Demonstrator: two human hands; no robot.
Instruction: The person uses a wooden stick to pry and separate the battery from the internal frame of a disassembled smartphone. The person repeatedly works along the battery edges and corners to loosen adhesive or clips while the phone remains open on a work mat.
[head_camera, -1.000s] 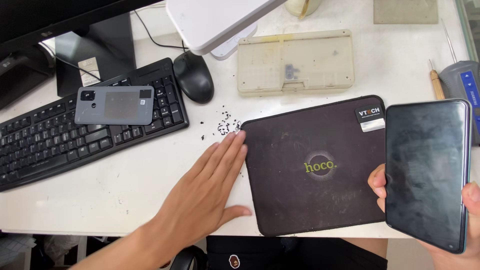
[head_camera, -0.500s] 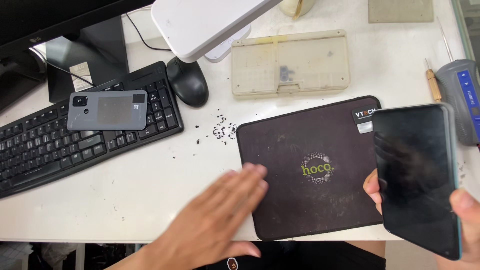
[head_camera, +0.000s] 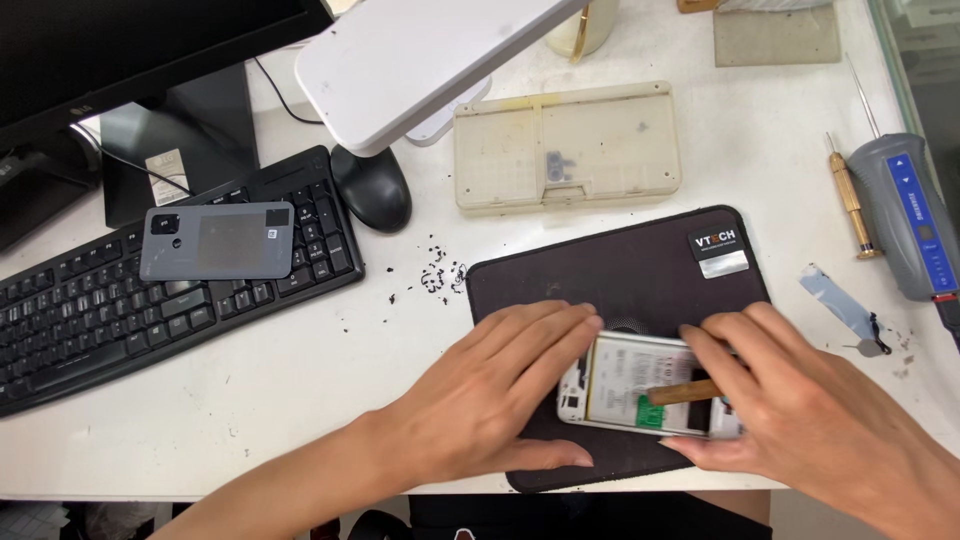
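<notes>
I'm steadying the opened phone (head_camera: 640, 392) on the dark mat (head_camera: 620, 290), lower centre: left hand (head_camera: 490, 400) pressing flat, fingers spread; right hand (head_camera: 810, 420) pinching a brown tool (head_camera: 685, 392). Careful prying comes next, I judge.

The person's left hand (head_camera: 490, 400) lies palm down with the forearm running in from the lower left, fingers stretched together to the right and the thumb spread along the near side. The right hand (head_camera: 800, 420) comes in from the lower right, fingers curled downward and pointing left, close to the left fingertips.
</notes>
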